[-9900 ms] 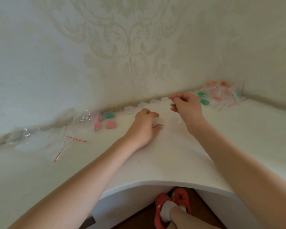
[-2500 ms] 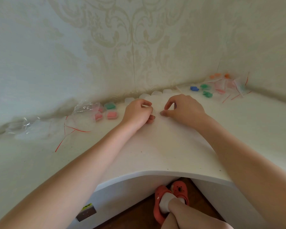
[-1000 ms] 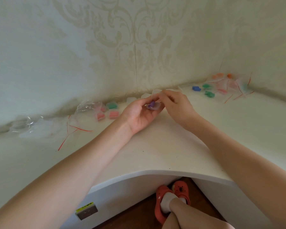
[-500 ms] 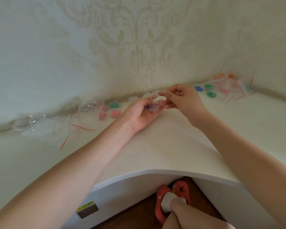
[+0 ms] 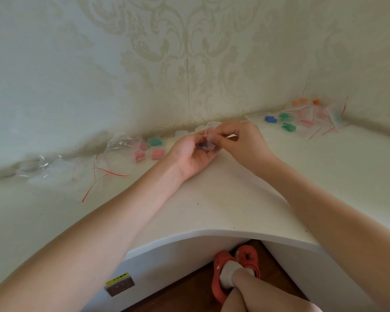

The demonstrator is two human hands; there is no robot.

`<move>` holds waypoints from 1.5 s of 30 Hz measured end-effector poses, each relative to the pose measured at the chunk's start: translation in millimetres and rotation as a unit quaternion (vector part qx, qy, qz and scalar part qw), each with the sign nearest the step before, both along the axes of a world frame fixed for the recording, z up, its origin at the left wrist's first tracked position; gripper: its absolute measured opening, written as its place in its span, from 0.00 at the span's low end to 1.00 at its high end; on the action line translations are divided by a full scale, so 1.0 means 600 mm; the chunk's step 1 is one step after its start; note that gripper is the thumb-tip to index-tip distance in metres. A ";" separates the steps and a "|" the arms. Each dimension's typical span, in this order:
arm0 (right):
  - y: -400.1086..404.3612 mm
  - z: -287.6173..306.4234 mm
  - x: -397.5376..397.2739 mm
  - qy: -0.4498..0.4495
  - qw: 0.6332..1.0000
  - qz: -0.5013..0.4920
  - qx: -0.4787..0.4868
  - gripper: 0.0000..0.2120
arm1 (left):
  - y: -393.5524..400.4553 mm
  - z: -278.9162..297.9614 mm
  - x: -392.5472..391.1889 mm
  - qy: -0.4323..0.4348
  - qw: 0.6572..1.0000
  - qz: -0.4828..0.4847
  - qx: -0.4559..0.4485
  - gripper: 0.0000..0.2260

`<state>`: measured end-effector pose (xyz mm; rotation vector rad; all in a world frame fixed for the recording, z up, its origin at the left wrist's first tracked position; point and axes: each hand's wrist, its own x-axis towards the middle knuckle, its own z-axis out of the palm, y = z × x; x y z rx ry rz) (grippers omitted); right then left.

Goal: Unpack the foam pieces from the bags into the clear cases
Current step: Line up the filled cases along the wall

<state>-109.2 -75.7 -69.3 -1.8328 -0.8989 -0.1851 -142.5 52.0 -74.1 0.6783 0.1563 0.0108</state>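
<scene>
Left of hands (image 5: 214, 145): filled cases (image 5: 154, 148), empty bags (image 5: 122, 149).

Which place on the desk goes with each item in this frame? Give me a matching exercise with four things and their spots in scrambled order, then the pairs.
Things:
1. purple foam piece
2. blue foam piece
3. orange foam pieces
4. pink foam pieces in cases

Places:
A. far right, closest to the wall corner
B. inside the clear case held by the left hand and right hand
C. left of the hands, beside a crumpled empty bag
D. loose on the desk, just right of the right hand

Pairs: 1-B, 2-D, 3-A, 4-C
</scene>
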 end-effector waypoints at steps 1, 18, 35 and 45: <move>-0.001 -0.001 0.000 -0.004 1.000 0.002 -0.004 0.05 | 0.000 0.000 -0.001 -0.002 1.000 -0.002 -0.006 0.16; 0.003 0.004 0.007 0.042 0.990 -0.130 0.039 0.10 | -0.006 0.002 -0.004 0.024 0.999 -0.024 -0.005 0.10; 0.007 -0.007 -0.011 -0.075 0.996 -0.011 -0.052 0.08 | -0.006 0.009 -0.010 -0.003 0.998 0.008 0.068 0.11; 0.015 -0.010 -0.025 -0.027 0.999 -0.031 0.027 0.09 | 0.035 0.052 -0.040 -0.027 0.813 0.159 0.559 0.11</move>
